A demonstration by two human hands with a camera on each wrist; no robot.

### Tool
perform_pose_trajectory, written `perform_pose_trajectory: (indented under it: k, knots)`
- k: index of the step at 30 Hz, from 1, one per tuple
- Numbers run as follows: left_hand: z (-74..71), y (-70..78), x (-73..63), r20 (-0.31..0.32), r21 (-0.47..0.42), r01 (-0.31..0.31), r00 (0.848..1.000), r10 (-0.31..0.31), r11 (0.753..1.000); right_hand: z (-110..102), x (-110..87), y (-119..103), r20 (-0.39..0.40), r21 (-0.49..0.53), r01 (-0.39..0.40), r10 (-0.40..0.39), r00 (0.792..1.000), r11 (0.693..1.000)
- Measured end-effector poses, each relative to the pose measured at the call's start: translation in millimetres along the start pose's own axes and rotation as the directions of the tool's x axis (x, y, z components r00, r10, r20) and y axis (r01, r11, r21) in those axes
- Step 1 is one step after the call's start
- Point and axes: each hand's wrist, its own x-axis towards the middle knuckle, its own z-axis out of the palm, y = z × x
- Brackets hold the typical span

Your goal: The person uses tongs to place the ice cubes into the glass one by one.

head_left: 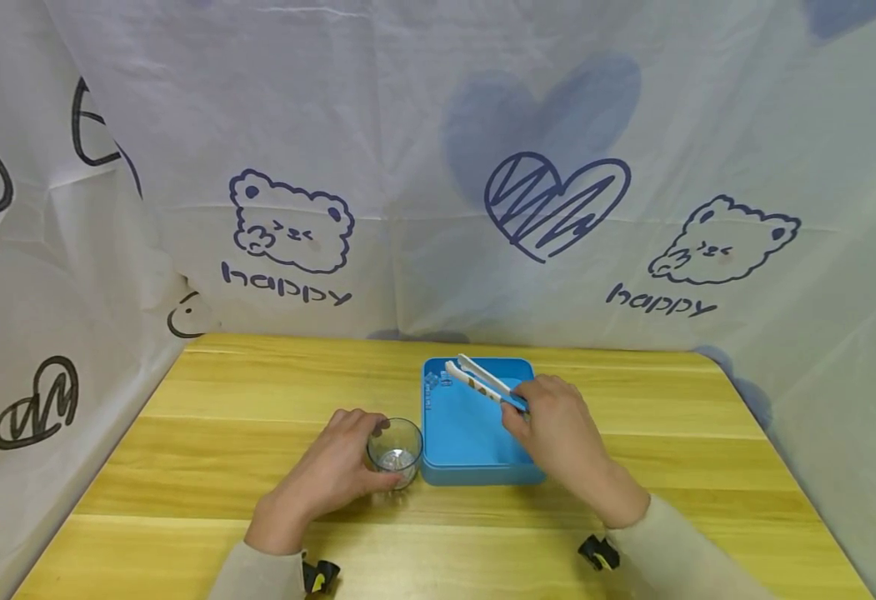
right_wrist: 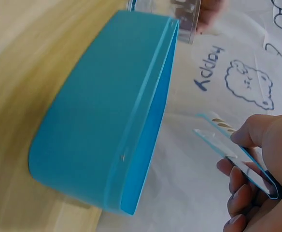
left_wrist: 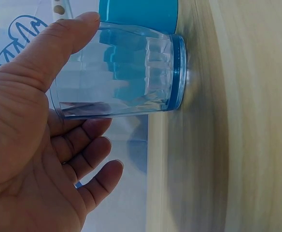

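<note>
My left hand (head_left: 332, 467) holds a clear drinking glass (head_left: 396, 446) that stands upright on the table, thumb on the near side and fingers round the far side. Faceted glass (left_wrist: 155, 63) shows low in its wall in the left wrist view. Just to its right is a shallow blue plastic box (head_left: 483, 477) with an open top. Small clear pieces (head_left: 432, 382) lie in its far left corner. Above the box, my right hand (head_left: 558, 425) pinches white and blue tongs (head_left: 475, 382) between thumb and fingers. Their tips are apart over that corner, with nothing seen between them.
The wooden table (head_left: 182, 475) reaches back to a white cloth (head_left: 422, 275) printed with bears and hearts. Another stretch of cloth (head_left: 77, 300) hangs at the left. Black straps (head_left: 321, 575) show by both wrists.
</note>
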Motion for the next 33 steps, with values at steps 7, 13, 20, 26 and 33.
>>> perform_pose_trajectory:
  k: [7, 13, 20, 26, 33]
  knots:
    - [-1.3, 0.6, -0.1, 0.007, -0.003, 0.004, 1.000, -0.004, 1.000, 3, 8.8, 8, 0.068, -0.038, -0.080, 0.082, 0.994, 0.996]
    - [-1.7, 0.5, 0.9, 0.003, -0.005, 0.008, 1.000, -0.008, 1.000, 13, 11.6, 15, 0.115, -0.079, -0.127, 0.136, 0.984, 0.989]
    - [-1.4, 0.5, 2.0, 0.013, -0.010, 0.026, 1.000, -0.026, 1.000, 24, 12.9, 21, 0.173, -0.114, -0.166, 0.184, 0.968, 0.980]
    - [-2.2, 0.5, 1.3, 0.013, -0.013, 0.027, 1.000, -0.026, 1.000, 29, 12.6, 23, 0.174, -0.115, -0.169, 0.187, 0.967, 0.979]
    - [-0.7, 0.2, -0.2, 0.021, -0.020, 0.032, 0.999, -0.032, 0.999, 34, 11.4, 22, 0.175, -0.122, -0.149, 0.169, 0.970, 0.981]
